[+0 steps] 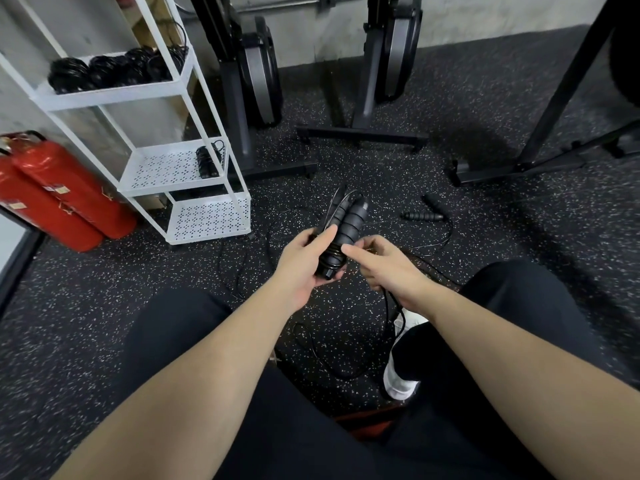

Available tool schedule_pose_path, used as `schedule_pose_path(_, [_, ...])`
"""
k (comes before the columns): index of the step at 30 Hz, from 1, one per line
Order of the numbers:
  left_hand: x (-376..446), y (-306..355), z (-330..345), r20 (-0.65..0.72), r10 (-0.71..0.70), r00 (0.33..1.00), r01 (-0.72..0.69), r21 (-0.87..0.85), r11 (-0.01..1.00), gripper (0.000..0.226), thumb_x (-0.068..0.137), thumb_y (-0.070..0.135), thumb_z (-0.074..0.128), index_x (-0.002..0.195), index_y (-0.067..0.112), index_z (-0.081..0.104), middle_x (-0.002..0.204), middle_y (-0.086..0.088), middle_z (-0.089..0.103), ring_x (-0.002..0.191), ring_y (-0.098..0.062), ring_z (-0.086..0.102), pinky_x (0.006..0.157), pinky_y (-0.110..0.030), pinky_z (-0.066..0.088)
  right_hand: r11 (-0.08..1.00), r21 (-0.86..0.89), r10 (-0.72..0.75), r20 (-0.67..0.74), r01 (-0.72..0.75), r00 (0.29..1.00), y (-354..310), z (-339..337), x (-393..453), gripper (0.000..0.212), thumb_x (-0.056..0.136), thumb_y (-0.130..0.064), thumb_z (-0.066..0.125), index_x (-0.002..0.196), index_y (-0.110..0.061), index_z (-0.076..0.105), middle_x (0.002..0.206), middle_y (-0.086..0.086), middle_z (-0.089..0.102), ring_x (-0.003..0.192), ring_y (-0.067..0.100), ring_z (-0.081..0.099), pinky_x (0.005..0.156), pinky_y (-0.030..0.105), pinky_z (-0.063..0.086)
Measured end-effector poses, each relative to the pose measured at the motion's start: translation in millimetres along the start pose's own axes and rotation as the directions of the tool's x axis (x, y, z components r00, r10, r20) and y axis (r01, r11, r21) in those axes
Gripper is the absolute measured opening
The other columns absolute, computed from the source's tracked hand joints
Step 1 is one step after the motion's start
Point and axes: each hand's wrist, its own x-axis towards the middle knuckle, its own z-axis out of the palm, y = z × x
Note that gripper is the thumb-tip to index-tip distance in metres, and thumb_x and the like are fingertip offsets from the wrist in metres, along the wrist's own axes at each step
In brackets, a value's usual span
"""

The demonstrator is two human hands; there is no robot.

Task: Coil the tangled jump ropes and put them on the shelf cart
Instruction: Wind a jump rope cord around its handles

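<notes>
Both hands work mid-scene: my left hand (304,261) grips the paired jump-rope handles (341,233) together so my right hand (381,261), pinching the loose cord (389,306), can wind it around them, with the white shelf cart (207,181) waiting far left.

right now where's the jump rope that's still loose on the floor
In the head view its handles lie on the speckled floor, right of the hands and just short of the black rack's foot.
</notes>
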Motion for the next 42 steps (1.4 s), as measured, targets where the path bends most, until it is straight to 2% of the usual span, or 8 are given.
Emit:
schedule_pose_path(4, [2,5,-11,0.003,-0.012,1.0,0.012,0.031,0.999,0.03,0.093,0.03,0.075,0.117,0.014,0.068,0.11,-0.015,0.077,0.086,-0.03,0.074,0.072,-0.04,0.062,0.965,-0.259,-0.029,0.068,0.046,0.997,-5,-5,-1,0.034,0.1,-0.052,0.055,0.091,-0.021,0.066,0.054,-0.015,0.047,0.051,0.007,0.038,0.053,0.023,0.033])
schedule_pose_path(11, [6,8,-24,-0.005,-0.035,0.999,0.035,0.017,0.999,0.031,0.094,0.03,0.074,0.12,0.017,0.066,0.116,-0.014,0.075,0.104,-0.033,0.074,0.086,-0.053,0.061,0.954,-0.279,-0.018,0.324,0.114,0.946,-11,-14,-3,0.023,0.106,-0.023,0.053,0.121,-0.026,0.071,0.063,-0.007,0.052,0.057,0.011,0.048,0.057,0.022,0.044])
schedule_pose_path(15, [5,8,-21,0.03,-0.054,0.998,0.055,-0.007,0.998,0.027,0.096,0.026,0.072,0.12,0.015,0.067,0.118,-0.015,0.075,0.11,-0.034,0.071,0.089,-0.056,0.06,0.964,-0.265,0.097,0.272,-0.022,0.957,-10,-17,-5,0.019,0.106,-0.029,0.053,0.114,-0.026,0.069,0.064,0.002,0.058,0.052,0.014,0.054,0.051,0.026,0.046])
schedule_pose_path(20, [5,11,-23,0.022,-0.052,0.998,0.052,0.005,0.999,0.022,0.098,0.023,0.069,0.118,0.016,0.068,0.114,-0.012,0.077,0.103,-0.029,0.073,0.089,-0.057,0.06,0.907,-0.419,0.066,0.227,0.036,0.972,-11,-22,-3,0.029,0.104,-0.045,0.052,0.099,-0.024,0.071,0.056,-0.011,0.046,0.051,0.008,0.039,0.052,0.022,0.035])
schedule_pose_path(25, [4,13,-23,-0.038,-0.071,0.997,0.069,-0.049,0.996,0.024,0.099,0.025,0.068,0.12,0.013,0.067,0.108,-0.015,0.074,0.092,-0.028,0.069,0.073,-0.044,0.062,0.938,-0.342,0.048,0.289,0.056,0.956,-12,-22,-1,0.025,0.108,-0.033,0.047,0.106,-0.026,0.071,0.058,-0.014,0.04,0.052,0.007,0.033,0.051,0.02,0.03])
schedule_pose_path(30, [5,16,-21,-0.075,-0.107,0.991,0.093,-0.161,0.983,0.028,0.1,0.03,0.065,0.12,0.01,0.066,0.101,-0.013,0.071,0.08,-0.024,0.065,0.057,-0.033,0.057,0.926,-0.368,0.008,0.244,0.085,0.97,-12,-25,-2,0.036,0.102,-0.046,0.054,0.088,-0.017,0.067,0.056,-0.008,0.043,0.052,0.009,0.039,0.058,0.022,0.038])
schedule_pose_path(34, [3,23,-27,-0.092,-0.162,0.983,0.133,-0.261,0.956,0.026,0.101,0.032,0.063,0.11,0.009,0.068,0.089,-0.01,0.071,0.075,-0.02,0.066,0.053,-0.026,0.054,0.945,-0.313,-0.019,0.244,0.097,0.97,-9,-33,3,0.031,0.105,-0.042,0.051,0.094,-0.02,0.071,0.057,-0.011,0.042,0.053,0.008,0.038,0.057,0.023,0.036])
schedule_pose_path(42, [-2,16,-29,0.135,-0.249,0.959,0.261,-0.079,0.962,0.042,0.1,0.039,0.06,0.124,0.006,0.07,0.11,-0.012,0.074,0.067,-0.015,0.065,0.043,-0.022,0.051,0.9,-0.435,0.096,0.182,-0.008,0.979,1,-31,10,0.03,0.099,-0.052,0.057,0.093,-0.028,0.074,0.066,-0.008,0.046,0.056,0.01,0.04,0.058,0.026,0.036])
